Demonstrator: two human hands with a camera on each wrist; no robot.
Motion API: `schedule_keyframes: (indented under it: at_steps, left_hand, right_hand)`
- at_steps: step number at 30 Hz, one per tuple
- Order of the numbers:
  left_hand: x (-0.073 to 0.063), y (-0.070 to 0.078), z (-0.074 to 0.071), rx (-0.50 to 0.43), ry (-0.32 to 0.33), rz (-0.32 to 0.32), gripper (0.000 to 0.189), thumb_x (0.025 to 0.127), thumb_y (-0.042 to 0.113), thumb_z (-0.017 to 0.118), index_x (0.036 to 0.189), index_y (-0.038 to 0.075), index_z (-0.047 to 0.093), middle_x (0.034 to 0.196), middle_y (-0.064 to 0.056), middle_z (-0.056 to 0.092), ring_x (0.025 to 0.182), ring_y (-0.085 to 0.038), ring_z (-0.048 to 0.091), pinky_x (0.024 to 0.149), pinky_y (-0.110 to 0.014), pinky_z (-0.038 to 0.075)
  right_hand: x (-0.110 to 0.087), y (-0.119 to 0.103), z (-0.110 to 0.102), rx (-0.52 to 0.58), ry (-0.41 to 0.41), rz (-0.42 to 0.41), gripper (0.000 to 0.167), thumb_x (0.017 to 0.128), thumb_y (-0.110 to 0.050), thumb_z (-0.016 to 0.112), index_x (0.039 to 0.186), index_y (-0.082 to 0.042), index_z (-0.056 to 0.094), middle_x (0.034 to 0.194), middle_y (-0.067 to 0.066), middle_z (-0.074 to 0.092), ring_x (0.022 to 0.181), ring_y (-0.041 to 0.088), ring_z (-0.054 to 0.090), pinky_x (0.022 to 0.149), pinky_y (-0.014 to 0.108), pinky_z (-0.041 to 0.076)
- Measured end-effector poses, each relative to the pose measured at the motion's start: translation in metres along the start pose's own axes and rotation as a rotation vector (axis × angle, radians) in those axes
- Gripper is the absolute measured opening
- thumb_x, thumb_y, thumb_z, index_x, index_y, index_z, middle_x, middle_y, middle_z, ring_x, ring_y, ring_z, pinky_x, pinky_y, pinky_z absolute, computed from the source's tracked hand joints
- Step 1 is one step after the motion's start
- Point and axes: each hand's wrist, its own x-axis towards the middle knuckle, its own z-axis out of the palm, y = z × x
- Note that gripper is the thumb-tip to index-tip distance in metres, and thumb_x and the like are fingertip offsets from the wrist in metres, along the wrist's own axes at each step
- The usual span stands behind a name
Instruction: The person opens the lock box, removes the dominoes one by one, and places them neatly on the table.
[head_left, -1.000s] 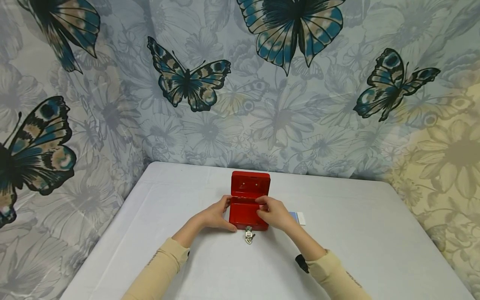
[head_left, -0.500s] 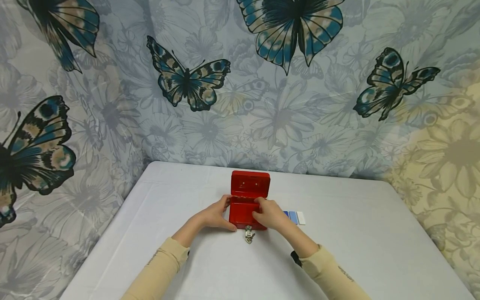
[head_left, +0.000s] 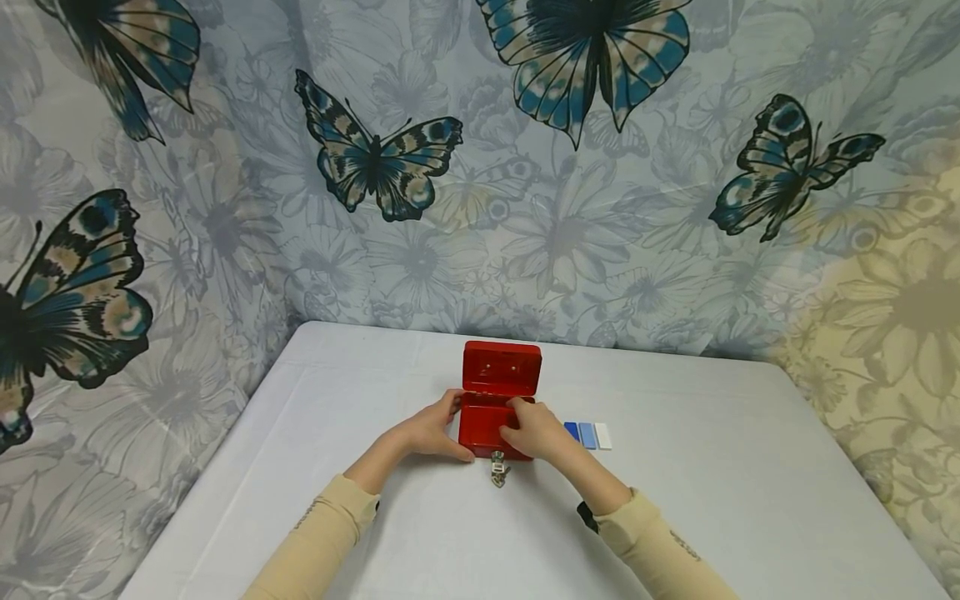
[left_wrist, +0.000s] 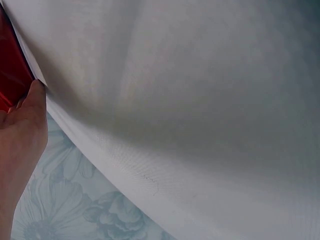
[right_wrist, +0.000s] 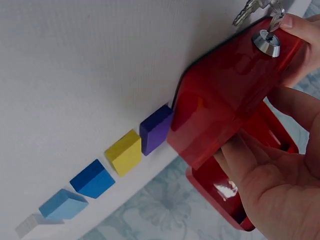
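Observation:
A small red cash box (head_left: 501, 367) stands on the white table with its lid raised. My left hand (head_left: 431, 429) grips its left side, thumb at the front corner and fingers toward the back. In the left wrist view, part of that hand (left_wrist: 22, 130) shows against the red wall. My right hand (head_left: 542, 429) reaches over the right wall, its fingertips down inside the box. The box wall hides them in the right wrist view, so I cannot tell whether they hold anything. From the front lock (right_wrist: 266, 43) hang metal keys (right_wrist: 245, 12).
A row of small blocks runs right from the box: purple (right_wrist: 156, 131), yellow (right_wrist: 124, 152), blue (right_wrist: 92, 179), light blue (right_wrist: 63, 204) and white (right_wrist: 37, 226). Behind the table (head_left: 697, 467) hangs a butterfly-patterned backdrop (head_left: 420, 275).
My right hand has moved left and deeper into the box, uncovering more of the blue blocks beside it. The left hand keeps its grip on the box.

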Motion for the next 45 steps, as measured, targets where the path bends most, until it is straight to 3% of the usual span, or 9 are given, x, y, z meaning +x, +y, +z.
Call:
schedule_keyframes:
  at_steps: [12,17,25,35,45]
  left_hand:
    - [-0.0001,0.0002,0.0000,-0.001,0.001,-0.013,0.097,0.073,0.022,0.086,0.145,0.004,0.025,0.146,-0.014,0.041,0.137,-0.031,0.039,0.112,-0.041,0.034]
    - [0.0009,0.0000,0.0000,0.000,0.005,-0.017,0.097,0.072,0.022,0.087,0.145,0.004,0.025,0.146,-0.014,0.041,0.137,-0.031,0.039,0.112,-0.041,0.034]
    - [0.0011,0.0005,-0.0003,-0.001,0.006,-0.014,0.098,0.072,0.022,0.087,0.145,0.003,0.024,0.145,-0.014,0.041,0.137,-0.031,0.038,0.112,-0.041,0.034]
    - [0.0009,-0.0011,0.0026,-0.013,-0.001,-0.008,0.097,0.072,0.022,0.087,0.145,0.003,0.025,0.145,-0.014,0.041,0.137,-0.032,0.038,0.112,-0.042,0.034]
    - [0.0008,-0.0003,0.0020,-0.002,0.003,-0.007,0.097,0.072,0.022,0.087,0.145,0.003,0.025,0.145,-0.014,0.042,0.137,-0.031,0.039,0.112,-0.042,0.034]
  right_hand:
    - [0.0017,0.0077,0.0039,0.151,-0.008,-0.030,0.037,0.090,-0.011,0.066,0.125,-0.001,0.060,0.113,0.015,0.066,0.103,0.031,0.063,0.087,0.046,0.055]
    - [0.0010,0.0077,0.0012,0.100,0.043,-0.042,0.035,0.087,-0.006,0.067,0.121,0.001,0.061,0.107,0.015,0.067,0.093,0.028,0.063,0.083,0.044,0.057]
    - [0.0018,0.0042,-0.0004,0.017,0.018,0.007,0.040,0.085,-0.005,0.070,0.122,0.005,0.058,0.100,0.015,0.066,0.082,0.024,0.058,0.077,0.040,0.059]
    - [0.0049,0.0080,0.0071,0.106,-0.022,-0.007,0.048,0.084,0.001,0.070,0.128,0.005,0.052,0.104,0.015,0.065,0.092,0.025,0.060,0.084,0.041,0.057]
    - [0.0093,0.0075,0.0073,0.112,-0.039,0.005,0.039,0.083,0.002,0.069,0.120,0.005,0.058,0.095,0.010,0.062,0.086,0.022,0.055,0.083,0.040,0.057]
